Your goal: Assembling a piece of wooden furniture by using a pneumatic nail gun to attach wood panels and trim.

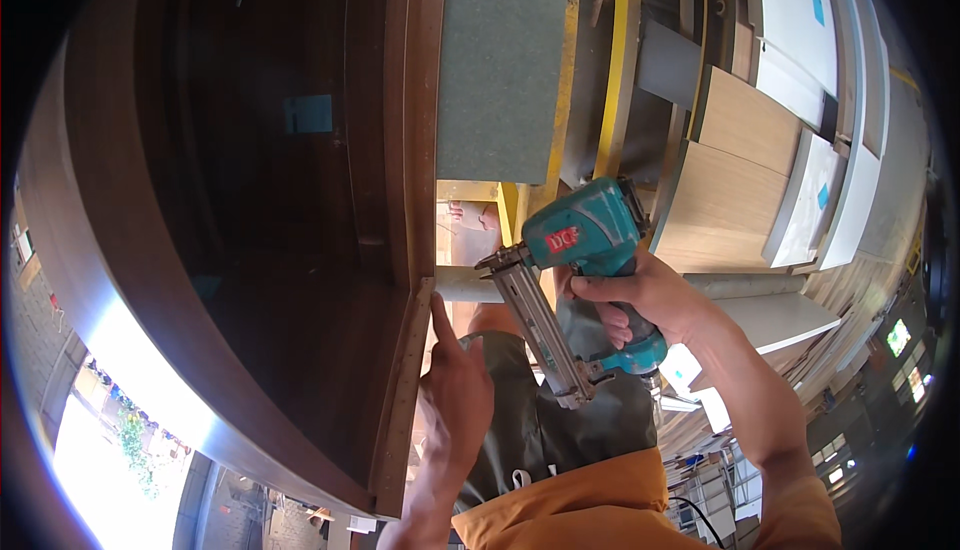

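Observation:
My right hand [660, 295] is wrapped round the grip of a teal nail gun [585, 225] with a long grey magazine. The gun's nose points left toward the edge of a dark brown wooden cabinet [290, 350], with a gap between them. My left hand [460, 395] is at the cabinet's near edge, beside a narrow wooden strip [405, 400] dotted with small marks. Its index finger is stretched out, the tip at the strip's upper end. The other left fingers are partly hidden.
A grey-green board [500, 70] lies beyond the cabinet, next to a yellow metal frame [622, 60]. Light wood panels [735, 180] and white panels [795, 10] are stacked at the right. Someone's bare foot [470, 215] shows below the board.

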Demonstrator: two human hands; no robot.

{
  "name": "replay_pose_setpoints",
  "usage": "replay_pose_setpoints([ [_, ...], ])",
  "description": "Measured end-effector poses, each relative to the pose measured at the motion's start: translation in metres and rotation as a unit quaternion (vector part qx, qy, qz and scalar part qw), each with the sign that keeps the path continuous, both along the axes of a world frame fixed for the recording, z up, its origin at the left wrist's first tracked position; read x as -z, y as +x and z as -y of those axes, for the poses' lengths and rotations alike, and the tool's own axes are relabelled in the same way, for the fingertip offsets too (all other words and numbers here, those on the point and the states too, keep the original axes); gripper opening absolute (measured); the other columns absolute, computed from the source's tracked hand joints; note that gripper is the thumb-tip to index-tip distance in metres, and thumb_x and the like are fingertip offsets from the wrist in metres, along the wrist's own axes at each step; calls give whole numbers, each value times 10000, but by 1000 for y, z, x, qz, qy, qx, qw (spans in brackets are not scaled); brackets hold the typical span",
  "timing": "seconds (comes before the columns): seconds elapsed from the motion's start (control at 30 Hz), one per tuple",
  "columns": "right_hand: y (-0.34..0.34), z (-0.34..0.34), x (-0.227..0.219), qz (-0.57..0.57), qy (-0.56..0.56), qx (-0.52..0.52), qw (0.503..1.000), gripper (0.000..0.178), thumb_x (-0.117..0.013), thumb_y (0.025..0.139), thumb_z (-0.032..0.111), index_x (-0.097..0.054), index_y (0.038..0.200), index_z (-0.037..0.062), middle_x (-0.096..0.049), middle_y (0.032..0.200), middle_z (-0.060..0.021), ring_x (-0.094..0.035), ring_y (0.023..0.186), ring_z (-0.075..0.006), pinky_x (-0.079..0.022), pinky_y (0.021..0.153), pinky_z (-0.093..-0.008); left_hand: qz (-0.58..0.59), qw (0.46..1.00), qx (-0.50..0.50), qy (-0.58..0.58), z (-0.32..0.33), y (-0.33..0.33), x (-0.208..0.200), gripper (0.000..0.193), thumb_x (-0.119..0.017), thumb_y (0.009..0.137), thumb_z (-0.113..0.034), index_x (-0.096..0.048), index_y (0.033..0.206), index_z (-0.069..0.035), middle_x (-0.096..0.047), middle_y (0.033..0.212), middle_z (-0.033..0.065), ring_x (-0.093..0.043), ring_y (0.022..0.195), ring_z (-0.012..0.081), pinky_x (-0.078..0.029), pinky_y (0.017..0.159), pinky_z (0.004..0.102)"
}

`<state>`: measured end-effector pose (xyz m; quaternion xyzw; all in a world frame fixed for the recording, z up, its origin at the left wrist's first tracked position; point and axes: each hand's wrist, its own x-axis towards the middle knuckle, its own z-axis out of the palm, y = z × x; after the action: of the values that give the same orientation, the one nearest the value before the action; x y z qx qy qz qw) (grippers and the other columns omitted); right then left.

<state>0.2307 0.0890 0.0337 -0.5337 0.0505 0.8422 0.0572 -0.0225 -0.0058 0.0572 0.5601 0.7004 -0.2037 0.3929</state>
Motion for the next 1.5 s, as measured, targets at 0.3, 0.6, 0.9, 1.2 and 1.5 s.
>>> replay_pose_setpoints([
  [0.3, 4, 13, -2, 22, 27, 17, 999, 183, -797, 973, 194, -680, 1022, 61, -578, 610, 9, -527, 494, -82, -464, 481, -293, -79, 994, 32, -66, -37, 18, 4, 899, -653, 1041, -259, -65, 1617, 101, -738, 943, 278, -759, 793, 393, -620, 704, 438],
  [0.6, -1, 17, 13, 5, 57, -24, 998, 245, -809, 965, 288, -702, 977, 68, -595, 648, 18, -534, 498, -76, -453, 484, -278, -61, 993, -31, -98, -66, 37, 7, 629, -622, 1043, -175, -305, 1501, 117, -720, 924, 334, -726, 882, 493, -589, 784, 525],
  [0.9, -25, 18, 32, -29, 60, -25, 997, 278, -799, 966, 283, -706, 924, 24, -602, 636, 7, -561, 496, -92, -474, 480, -284, 380, 726, -567, -86, 33, 39, 12, 418, -644, 1079, -258, -506, 1399, -28, -669, 1169, 59, -645, 1026, 141, -531, 899, 320],
  [1.2, -50, 33, 44, -12, 102, 3, 995, 323, -814, 956, 276, -639, 780, 70, -570, 574, 1, -555, 460, -110, -471, 464, -302, 323, 793, -513, -54, 91, 38, 11, 337, -628, 1091, -226, -549, 1329, -2, -651, 1044, 46, -622, 993, 118, -523, 856, 284],
  [1.5, -59, 25, 36, -16, 55, -33, 998, 317, -802, 967, 268, -636, 762, 91, -576, 559, -7, -556, 440, -117, -469, 453, -305, 357, 742, -552, -131, 101, 31, 2, 308, -522, 1130, -203, -472, 1357, -2, -698, 1171, 111, -761, 877, 187, -613, 789, 302],
])
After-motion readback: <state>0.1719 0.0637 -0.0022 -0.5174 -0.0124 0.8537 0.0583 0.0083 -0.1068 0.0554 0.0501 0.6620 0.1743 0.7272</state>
